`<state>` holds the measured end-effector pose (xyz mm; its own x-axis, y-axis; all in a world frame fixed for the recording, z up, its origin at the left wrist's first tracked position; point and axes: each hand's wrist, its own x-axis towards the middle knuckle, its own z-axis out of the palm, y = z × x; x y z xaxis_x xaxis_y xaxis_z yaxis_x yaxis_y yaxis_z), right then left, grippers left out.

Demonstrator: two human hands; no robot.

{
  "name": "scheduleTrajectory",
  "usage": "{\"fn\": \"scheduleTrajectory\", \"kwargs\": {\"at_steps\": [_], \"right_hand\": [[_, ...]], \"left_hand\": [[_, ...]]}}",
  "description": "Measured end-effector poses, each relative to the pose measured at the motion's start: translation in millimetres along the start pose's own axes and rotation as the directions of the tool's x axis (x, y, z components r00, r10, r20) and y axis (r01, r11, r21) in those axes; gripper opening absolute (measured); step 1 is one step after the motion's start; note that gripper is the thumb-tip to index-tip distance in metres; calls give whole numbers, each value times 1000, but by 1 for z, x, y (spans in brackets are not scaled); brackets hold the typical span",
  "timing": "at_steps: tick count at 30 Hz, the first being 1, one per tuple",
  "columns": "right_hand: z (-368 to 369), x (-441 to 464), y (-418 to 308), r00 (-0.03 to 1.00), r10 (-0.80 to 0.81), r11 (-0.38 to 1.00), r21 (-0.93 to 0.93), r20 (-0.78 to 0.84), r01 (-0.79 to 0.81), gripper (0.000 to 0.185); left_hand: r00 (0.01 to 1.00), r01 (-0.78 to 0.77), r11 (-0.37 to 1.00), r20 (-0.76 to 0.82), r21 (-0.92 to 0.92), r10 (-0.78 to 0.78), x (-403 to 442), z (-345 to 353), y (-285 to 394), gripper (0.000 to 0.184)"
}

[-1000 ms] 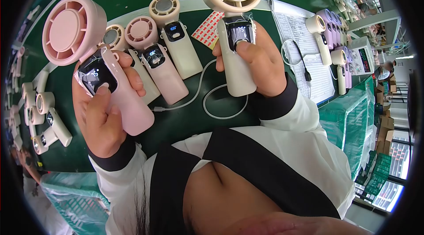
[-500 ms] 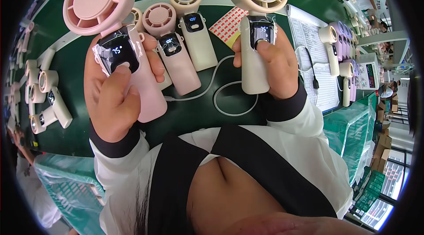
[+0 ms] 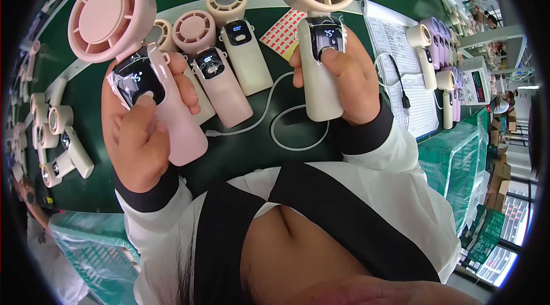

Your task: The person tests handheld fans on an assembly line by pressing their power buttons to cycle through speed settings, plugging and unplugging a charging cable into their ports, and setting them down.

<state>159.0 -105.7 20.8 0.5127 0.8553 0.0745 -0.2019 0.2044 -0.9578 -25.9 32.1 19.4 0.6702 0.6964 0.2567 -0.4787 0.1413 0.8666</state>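
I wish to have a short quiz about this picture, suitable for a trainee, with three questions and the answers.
1. What does the left hand hold? A) charging cable; B) pink handheld fan; C) pen.
2. True or false: the red-and-white sticker sheet lies on the green table, in neither hand.
3. Fill in: the display of the cream handheld fan in the right hand shows the number ____.

Key: 1. B; 2. True; 3. 75.
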Motion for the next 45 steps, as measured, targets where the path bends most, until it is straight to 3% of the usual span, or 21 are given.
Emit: {"fn": "scheduleTrajectory", "kwargs": {"at_steps": [9, 13, 24, 28, 29, 32, 35, 38, 44, 45], "right_hand": [[-5, 1, 2, 999, 11, 1000, 14, 48, -12, 30], [-2, 0, 1, 1000, 4, 1000, 4, 19, -4, 29], [-2, 3, 2, 1000, 3, 1000, 3, -17, -3, 27], [-7, 14, 3, 980, 130, 969, -191, -152, -158, 24], [-8, 20, 5, 981, 124, 971, -188, -150, -151, 24], [-17, 44, 9, 973, 170, 855, -468, -155, -223, 34], [-19, 62, 18, 980, 142, 754, -626, -141, -199, 37], [-15, 77, 29, 994, 61, 568, -816, -90, -108, 39], [-24, 93, 37, 985, 140, 431, -902, 99, 30, 43], [-27, 91, 35, 987, 117, 408, -911, 113, 56, 43]], "left_hand": [[997, 35, 999, 62, -16, -34, -1, -2, 0, 62], [996, 45, 995, 76, 85, -51, -2, -2, 0, 50], [996, -7, 997, 92, 74, 0, 1, -2, -2, 47], [933, 129, 949, -360, 286, -18, 1, -10, 11, 41], [934, 123, 948, -357, 292, -12, -1, -19, 13, 41], [874, 340, 884, -456, 321, -170, -13, -66, 4, 34], [823, 450, 816, -523, 363, -221, -16, -61, -4, 30], [842, 449, 809, -482, 379, -242, -15, -55, -21, 28], [848, 456, 799, -464, 393, -256, -12, -55, -23, 26], [872, 368, 868, -448, 332, -198, -12, -51, -19, 25]]}}
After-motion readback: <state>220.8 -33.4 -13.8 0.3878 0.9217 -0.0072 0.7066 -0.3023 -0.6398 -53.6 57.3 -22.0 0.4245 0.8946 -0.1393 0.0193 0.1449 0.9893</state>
